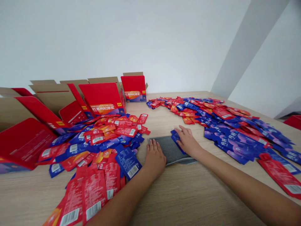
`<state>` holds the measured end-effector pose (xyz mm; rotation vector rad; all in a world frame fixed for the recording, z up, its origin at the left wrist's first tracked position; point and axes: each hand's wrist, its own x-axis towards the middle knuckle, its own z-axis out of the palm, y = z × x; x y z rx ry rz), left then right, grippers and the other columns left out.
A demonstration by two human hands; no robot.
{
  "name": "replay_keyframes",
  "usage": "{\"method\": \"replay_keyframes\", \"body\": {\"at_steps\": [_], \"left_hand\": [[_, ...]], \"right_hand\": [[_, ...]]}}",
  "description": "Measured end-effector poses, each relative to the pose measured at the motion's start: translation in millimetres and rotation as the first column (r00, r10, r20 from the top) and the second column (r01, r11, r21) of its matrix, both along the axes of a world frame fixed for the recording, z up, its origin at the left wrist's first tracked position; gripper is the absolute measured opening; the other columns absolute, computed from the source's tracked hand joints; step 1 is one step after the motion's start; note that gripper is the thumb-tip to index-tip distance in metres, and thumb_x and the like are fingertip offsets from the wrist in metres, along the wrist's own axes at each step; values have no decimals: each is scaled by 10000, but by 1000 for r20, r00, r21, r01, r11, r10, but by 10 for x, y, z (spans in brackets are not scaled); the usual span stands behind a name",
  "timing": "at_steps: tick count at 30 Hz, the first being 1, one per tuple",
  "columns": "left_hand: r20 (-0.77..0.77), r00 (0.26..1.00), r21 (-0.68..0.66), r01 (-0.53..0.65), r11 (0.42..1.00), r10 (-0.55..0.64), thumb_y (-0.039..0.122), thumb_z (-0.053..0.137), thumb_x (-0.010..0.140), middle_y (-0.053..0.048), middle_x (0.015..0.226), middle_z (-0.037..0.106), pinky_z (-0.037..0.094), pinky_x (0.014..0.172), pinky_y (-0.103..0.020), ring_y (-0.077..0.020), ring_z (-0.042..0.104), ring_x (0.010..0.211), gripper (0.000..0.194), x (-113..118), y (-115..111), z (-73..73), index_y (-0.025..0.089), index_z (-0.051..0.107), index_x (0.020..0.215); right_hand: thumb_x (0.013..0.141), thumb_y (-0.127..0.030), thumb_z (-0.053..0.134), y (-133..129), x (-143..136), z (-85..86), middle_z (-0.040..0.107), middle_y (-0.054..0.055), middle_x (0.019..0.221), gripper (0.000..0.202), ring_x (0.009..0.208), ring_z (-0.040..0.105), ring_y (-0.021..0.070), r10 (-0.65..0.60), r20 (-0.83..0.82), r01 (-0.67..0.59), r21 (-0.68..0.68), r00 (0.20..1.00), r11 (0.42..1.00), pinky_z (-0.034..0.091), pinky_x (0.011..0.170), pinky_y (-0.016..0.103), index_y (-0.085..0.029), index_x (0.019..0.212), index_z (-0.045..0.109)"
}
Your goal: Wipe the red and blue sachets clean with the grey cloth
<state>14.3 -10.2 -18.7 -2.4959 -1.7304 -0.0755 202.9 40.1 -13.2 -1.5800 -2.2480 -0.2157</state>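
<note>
A folded grey cloth [164, 147] lies on the table in front of me. My left hand [155, 157] rests flat on its left end, fingers stretched out and holding nothing. Over the cloth's right part, my right hand [188, 142] has its fingers on a blue sachet [174, 135], which is partly hidden beneath them. Close to my left hand, a blue sachet with a barcode [128, 161] tops a loose heap of red and blue sachets [113, 131]. Red sachets [94, 191] overlap in a row by my left forearm.
Open red cartons stand along the left and back, among them a front carton [21, 141], a middle carton [101, 97] and a far carton [134, 88]. A long pile of blue and red sachets [225, 135] covers the right side. A pale wall [117, 37] rises behind.
</note>
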Motion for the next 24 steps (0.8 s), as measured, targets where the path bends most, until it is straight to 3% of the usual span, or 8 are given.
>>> {"method": "replay_keyframes", "body": {"at_steps": [4, 7, 9, 14, 18, 24], "left_hand": [[6, 1000, 15, -10, 1000, 10, 257, 402, 842, -292, 1387, 352, 284, 1040, -487, -375, 312, 1313, 568, 5, 1, -8, -61, 412, 1313], [-10, 1000, 12, -15, 1000, 16, 265, 388, 849, -294, 1380, 364, 276, 1044, -489, -377, 313, 1312, 568, 12, 2, 13, -68, 415, 1309], [-17, 1000, 1, -16, 1000, 16, 273, 375, 857, -288, 1384, 362, 274, 1049, -479, -372, 312, 1314, 568, 15, 3, 30, -66, 412, 1312], [-24, 999, -29, -22, 999, 21, 255, 362, 862, -292, 1387, 349, 274, 1050, -481, -372, 302, 1317, 560, 14, 14, 25, -68, 400, 1318], [-27, 1000, -12, -15, 1000, 15, 267, 383, 854, -298, 1389, 340, 273, 1049, -490, -376, 295, 1320, 570, 6, 10, -9, -67, 404, 1316], [-35, 999, -21, -14, 1000, 13, 245, 372, 844, -276, 1401, 337, 276, 1050, -488, -359, 286, 1329, 563, 7, -2, 1, -48, 404, 1324]], "right_hand": [[826, -179, 433, -142, -247, 356, 435, 151, 1314, 477, 1207, 383, 287, 138, -118, -136, 28, 983, 990, 371, 983, 503, -171, 1303, 453], [845, -120, 350, -170, -436, 482, 466, 122, 1299, 473, 1202, 397, 240, 240, -139, -237, 39, 961, 971, 375, 993, 469, -183, 1303, 452], [836, -83, 335, -140, -529, 427, 497, 126, 1277, 469, 1194, 407, 227, 251, -90, -253, -13, 964, 967, 369, 1003, 438, -155, 1275, 484], [793, -101, 466, -76, -644, 51, 474, 151, 1336, 490, 1231, 389, 255, 166, 38, -154, -210, 985, 965, 369, 988, 417, -120, 1282, 486], [775, -126, 531, -73, -551, -82, 444, 140, 1368, 531, 1249, 372, 277, 123, 67, -112, -156, 990, 981, 363, 982, 413, -140, 1302, 463], [752, -131, 583, -16, -190, -60, 463, 185, 1320, 538, 1170, 422, 308, -11, 144, 19, -54, 990, 998, 395, 947, 422, -104, 1277, 468]]}}
